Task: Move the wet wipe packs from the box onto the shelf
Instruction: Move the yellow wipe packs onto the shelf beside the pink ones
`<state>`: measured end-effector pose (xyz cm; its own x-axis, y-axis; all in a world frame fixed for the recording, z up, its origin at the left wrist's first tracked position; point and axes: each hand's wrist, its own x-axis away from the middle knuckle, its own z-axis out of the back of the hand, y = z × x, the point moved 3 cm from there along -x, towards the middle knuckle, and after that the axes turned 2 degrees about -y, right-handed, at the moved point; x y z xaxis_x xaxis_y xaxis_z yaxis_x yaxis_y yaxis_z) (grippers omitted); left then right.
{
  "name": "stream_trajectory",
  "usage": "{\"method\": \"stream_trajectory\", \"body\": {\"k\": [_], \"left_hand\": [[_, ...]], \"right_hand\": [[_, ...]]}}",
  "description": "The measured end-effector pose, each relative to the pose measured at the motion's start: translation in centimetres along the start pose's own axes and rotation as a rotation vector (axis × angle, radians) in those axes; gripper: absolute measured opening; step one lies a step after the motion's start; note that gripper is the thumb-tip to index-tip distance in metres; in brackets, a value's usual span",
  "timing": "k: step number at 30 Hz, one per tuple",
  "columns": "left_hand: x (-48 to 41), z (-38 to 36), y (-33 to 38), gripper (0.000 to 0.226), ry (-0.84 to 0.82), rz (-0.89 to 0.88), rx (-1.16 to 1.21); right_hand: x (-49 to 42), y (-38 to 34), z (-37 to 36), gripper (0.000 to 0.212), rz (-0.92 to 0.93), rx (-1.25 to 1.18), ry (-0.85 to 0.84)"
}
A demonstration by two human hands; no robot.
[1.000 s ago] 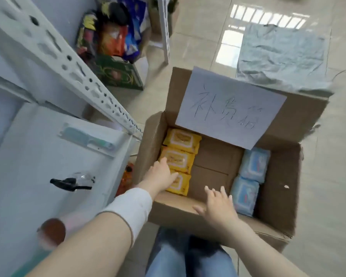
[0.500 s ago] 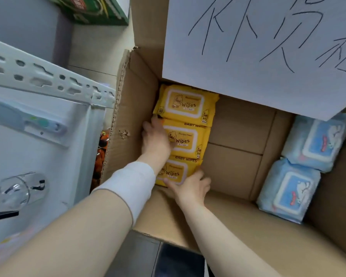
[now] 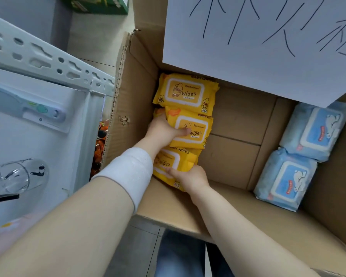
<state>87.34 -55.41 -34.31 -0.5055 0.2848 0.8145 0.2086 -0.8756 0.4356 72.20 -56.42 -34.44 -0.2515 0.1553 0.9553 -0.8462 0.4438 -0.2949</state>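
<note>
Three yellow wipe packs lie in a column along the left wall of the open cardboard box (image 3: 128, 92). My left hand (image 3: 164, 132) grips the middle yellow pack (image 3: 196, 128), thumb across its front, and the pack is tilted up off the stack. My right hand (image 3: 190, 178) grips the near yellow pack (image 3: 176, 162) at its lower edge. The far yellow pack (image 3: 186, 92) lies untouched. Two blue wipe packs (image 3: 316, 130) (image 3: 286, 176) sit against the box's right side. The white shelf (image 3: 28, 140) is just left of the box.
On the shelf lie a packaged toothbrush (image 3: 30, 108) and a clear cup with a black handle (image 3: 18, 176). A white paper sign with handwriting (image 3: 258, 41) covers the box's far flap. A green carton (image 3: 100, 5) stands on the floor beyond.
My left hand has closed round the middle yellow pack and lifted it, tilting it over the near one. My right hand has taken hold of the near pack. The view moved slightly closer.
</note>
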Motion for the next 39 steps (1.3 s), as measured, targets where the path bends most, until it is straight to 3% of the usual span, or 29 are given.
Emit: {"method": "stream_trajectory", "body": {"k": [4, 7, 10, 14, 17, 20, 24, 30, 33, 36, 39], "left_hand": [[4.3, 1.9, 1.5, 0.051, 0.016, -0.129, 0.063], [11.5, 4.4, 3.1, 0.044, 0.144, -0.155, 0.202], [21.3, 8.0, 4.3, 0.047, 0.328, -0.184, 0.326], [37.0, 12.8, 4.0, 0.045, 0.422, -0.342, 0.573], [48.2, 15.0, 1.8, 0.041, 0.519, -0.445, 0.738], [58.0, 16.7, -1.1, 0.039, 0.644, -0.537, 0.84], [69.7, 19.3, -6.2, 0.032, 0.851, -0.619, 0.926], [83.0, 22.0, -18.6, 0.028, 1.187, -0.631, 1.033], [88.3, 22.0, -27.6, 0.034, 1.325, -0.541, 1.085], [92.7, 21.8, -37.3, 0.034, 1.439, -0.435, 1.114], [95.2, 22.8, -45.8, 0.038, 1.518, -0.344, 1.164]], "right_hand": [[5.0, 1.0, 4.9, 0.031, 0.069, 0.015, -0.019], [11.8, 0.3, 9.3, 0.036, 0.173, 0.058, 0.008], [19.8, -1.1, 12.2, 0.033, 0.284, 0.077, -0.009], [29.3, -3.2, 13.1, 0.025, 0.466, 0.101, -0.078], [35.7, -4.2, 11.2, 0.042, 0.59, 0.119, -0.19], [42.8, -4.7, 7.9, 0.081, 0.656, 0.202, -0.357], [51.5, -5.3, 1.7, 0.089, 0.769, 0.312, -0.529], [62.3, -2.8, -11.4, 0.078, 0.948, 0.48, -0.7], [65.8, 0.7, -19.2, 0.057, 1.009, 0.543, -0.761], [67.4, 4.9, -26.8, 0.058, 1.013, 0.653, -0.811], [68.5, 7.9, -34.4, 0.041, 1.018, 0.696, -0.834]]}}
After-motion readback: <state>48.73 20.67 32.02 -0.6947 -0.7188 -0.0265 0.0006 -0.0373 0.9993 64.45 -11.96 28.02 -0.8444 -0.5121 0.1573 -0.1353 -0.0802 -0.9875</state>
